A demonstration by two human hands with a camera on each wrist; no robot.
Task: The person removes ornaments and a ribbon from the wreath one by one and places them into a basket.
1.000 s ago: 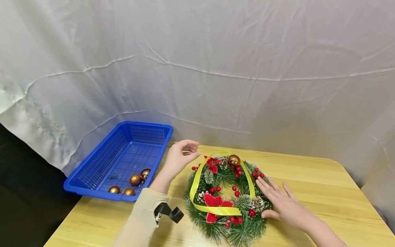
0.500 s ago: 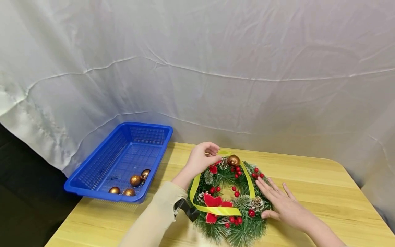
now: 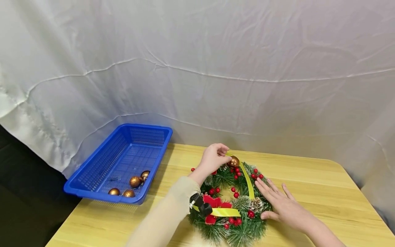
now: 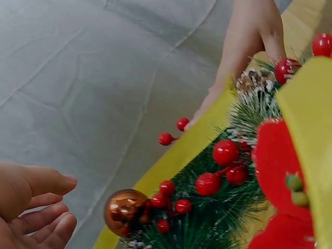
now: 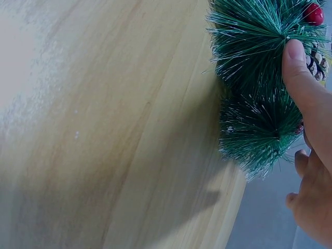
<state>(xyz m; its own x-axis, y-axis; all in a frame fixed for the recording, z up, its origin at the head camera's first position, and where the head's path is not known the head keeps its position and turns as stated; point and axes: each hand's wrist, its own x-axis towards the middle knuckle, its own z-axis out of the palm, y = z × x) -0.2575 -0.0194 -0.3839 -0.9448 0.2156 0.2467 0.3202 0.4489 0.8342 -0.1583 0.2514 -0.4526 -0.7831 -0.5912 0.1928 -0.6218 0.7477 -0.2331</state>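
Note:
A green Christmas wreath (image 3: 229,226) lies on the wooden table, trimmed with red berries, red flowers, pinecones and a yellow ribbon (image 3: 248,180). At its far side sits a shiny copper ball ornament (image 3: 234,161). My left hand (image 3: 213,158) hovers beside that ball with fingers loosely bent. In the left wrist view, a gap separates the left fingertips (image 4: 67,179) from the ball (image 4: 126,211), and nothing is between thumb and fingers. My right hand (image 3: 282,207) rests along the wreath's right side, fingers extended; the right wrist view shows its thumb (image 5: 295,57) against the green needles.
To the left stands a blue plastic basket (image 3: 168,147), with several copper and glittery ball ornaments (image 3: 134,181) in its near right corner. A pale cloth (image 3: 216,68) hangs behind the table (image 3: 324,192). My left forearm reaches across the wreath's left part.
My left hand has moved right, from between the basket and wreath to beside the copper ball, over the wreath's far left part. The right hand and wreath have stayed in place.

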